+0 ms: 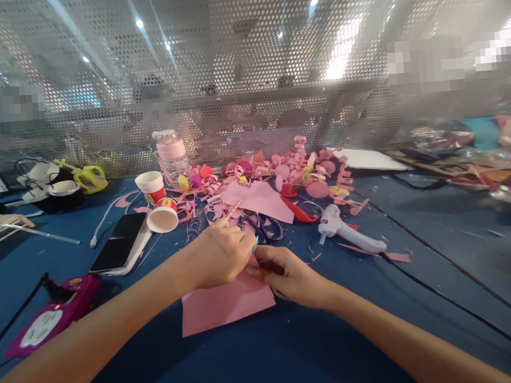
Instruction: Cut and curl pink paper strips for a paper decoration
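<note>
A sheet of pink paper point(226, 303) lies on the blue table in front of me. My left hand point(225, 250) is closed over its upper part, around a thin pink pencil point(235, 208) whose end sticks up past the knuckles. A small teal bit point(255, 244) shows by these fingertips; I cannot make out what it is. My right hand point(291, 277) has its fingers curled and pinches the paper near its right edge. Both hands' fingertips nearly meet. Just beyond them lie blue-handled scissors point(267, 229) and a larger cut piece of pink paper point(260, 202).
Pink paper curls and discs point(317, 189) pile up before a perforated metal screen point(245, 56). A white glue gun point(349, 231) with a black cord lies right. Left are paper cups point(162, 216), a phone point(120, 242), a bottle point(173, 156) and a magenta power strip point(57, 313).
</note>
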The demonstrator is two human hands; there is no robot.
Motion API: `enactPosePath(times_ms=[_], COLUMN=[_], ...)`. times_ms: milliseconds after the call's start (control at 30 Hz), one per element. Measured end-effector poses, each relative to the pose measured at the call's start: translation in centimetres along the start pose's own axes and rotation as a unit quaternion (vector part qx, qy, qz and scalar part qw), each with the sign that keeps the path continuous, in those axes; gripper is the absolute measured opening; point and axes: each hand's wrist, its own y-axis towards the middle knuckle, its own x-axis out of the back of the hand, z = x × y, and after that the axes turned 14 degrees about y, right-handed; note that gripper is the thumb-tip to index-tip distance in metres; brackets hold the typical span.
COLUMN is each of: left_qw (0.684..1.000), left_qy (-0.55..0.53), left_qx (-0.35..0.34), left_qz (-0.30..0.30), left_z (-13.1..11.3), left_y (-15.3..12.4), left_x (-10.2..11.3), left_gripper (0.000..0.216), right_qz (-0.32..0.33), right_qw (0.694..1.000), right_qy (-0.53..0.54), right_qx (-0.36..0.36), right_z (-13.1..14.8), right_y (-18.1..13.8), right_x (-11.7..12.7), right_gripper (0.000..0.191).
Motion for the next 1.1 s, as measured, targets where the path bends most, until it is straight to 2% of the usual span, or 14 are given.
enactPosePath(times_ms=[233,333,500,600,800,933,1100], left_qw=[1.000,0.998,0.986,0.990,0.999,0.999,1.000], left_qy=[-0.006,-0.054,-0.141,-0.110,0.001,0.013,-0.008], left_qx=[-0.023,-0.023,0.071,0.074,0.015,0.000,0.012], left_qz=[-0.013,-0.025,-0.052,-0.049,-0.035,-0.033,0.003], left_z=[0.0,0.4,1.6,1.8,0.4,-0.2,-0.2], left_y=[0.0,0.0,-0.3,-0.3,0.1,0.2,0.1], left_x=[-0.6,-0.2,0.5,0.3,-0.1,-0.2,-0.2], left_gripper=[0.018,0.018,0.019,0.019,0.013,0.010,0.010], right_qz=[-0.013,-0.032,-0.047,-0.041,-0.031,-0.009,-0.002], right_qw=[1.000,0.999,0.996,0.996,0.997,0.998,1.000], right_qy=[0.025,0.038,0.057,0.064,0.067,0.058,0.025], right_qx=[-0.003,-0.015,-0.045,-0.047,-0.007,-0.006,-0.001], right_z=[-0.2,-0.2,0.1,0.3,0.2,0.0,-0.4], right_y=[0.0,0.0,-0.2,-0.2,0.0,-0.1,0.0], right_x=[0.1,0.2,0.2,0.1,-0.1,-0.1,0.1], right_gripper=[0.025,0.028,0.032,0.031,0.029,0.023,0.020])
